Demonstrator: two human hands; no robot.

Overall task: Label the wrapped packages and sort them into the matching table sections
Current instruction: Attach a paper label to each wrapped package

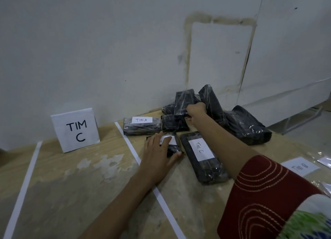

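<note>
Roughly, the wooden table point(71, 185) carries a heap of black wrapped packages point(247, 129) beyond and to the right of the right hand point(196, 110), whose fingers clench round an upright package point(184, 100) in that heap. Just right of the left hand point(157, 156) lies the TIM C package point(202, 158). The left fingers point(158, 140) lie flat on a small package point(172, 150), hiding most of its label point(172, 139), which is unreadable.

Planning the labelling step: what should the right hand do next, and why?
Probably draw the unlabelled package it grips out of the pile for labelling; the right hand is curled round it and no label shows.
</note>
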